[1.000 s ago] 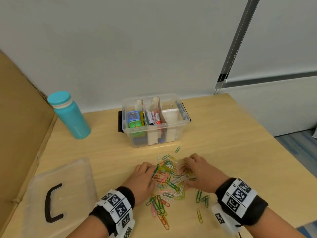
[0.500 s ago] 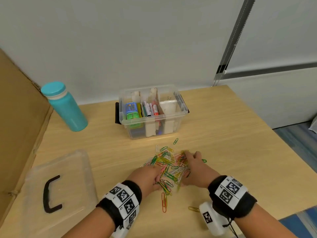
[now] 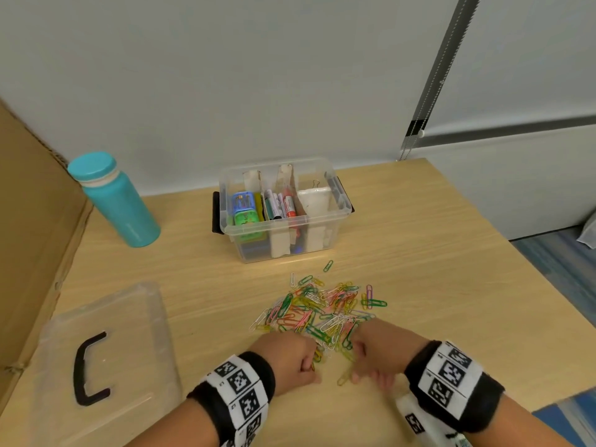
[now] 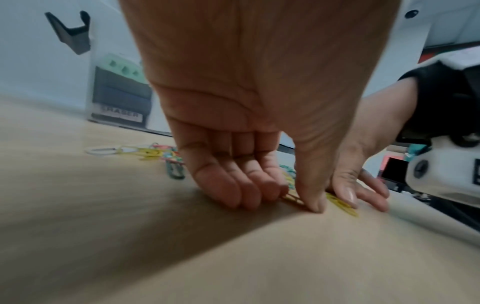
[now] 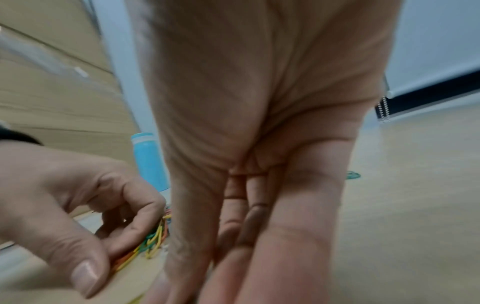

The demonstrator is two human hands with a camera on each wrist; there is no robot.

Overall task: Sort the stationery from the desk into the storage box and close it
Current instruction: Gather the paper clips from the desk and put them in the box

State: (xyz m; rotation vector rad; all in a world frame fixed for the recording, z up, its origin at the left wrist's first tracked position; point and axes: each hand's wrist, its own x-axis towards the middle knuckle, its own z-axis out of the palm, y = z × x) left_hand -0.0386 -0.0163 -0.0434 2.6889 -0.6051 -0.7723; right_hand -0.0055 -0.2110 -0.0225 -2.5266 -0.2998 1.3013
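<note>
Left hand [image 3: 287, 359], right hand [image 3: 380, 353] dragged paper clips [image 3: 322, 304] nearer | storage box [image 4: 120, 102] label: ERASER

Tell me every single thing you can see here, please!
paper clips: many, mixed colours, heaped mid-desk before the box
storage box: one, clear, open, back of desk
markers: several, mixed colours, in the box's middle compartment
lid: one, clear with black handle, front left of desk
water bottle: one, teal, back left
cardboard: one sheet, brown, left edge
desk: one, light wood
left hand: one, fingers curled round paper clips at the heap's near edge
right hand: one, fingers straight, pressing paper clips on the desk
</note>
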